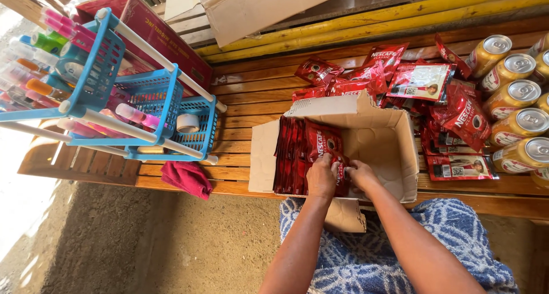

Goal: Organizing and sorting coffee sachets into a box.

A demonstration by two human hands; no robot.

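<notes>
An open cardboard box (389, 139) lies on a wooden slat bench, its left part filled with a row of red sachets (297, 151) standing on edge. My left hand (321, 177) and my right hand (360, 174) are both inside the box at its near side, fingers closed on the red sachets at the right end of the row. The right half of the box is bare cardboard. A loose heap of the same red sachets (423, 82) lies on the bench behind and to the right of the box.
Gold drink cans (517, 94) lie stacked at the right edge. A blue plastic rack (143, 94) with tubes and bottles stands at the left, a red cloth (186, 177) below it. Another cardboard box (257, 8) sits behind. A blue patterned cloth (366, 254) covers my lap.
</notes>
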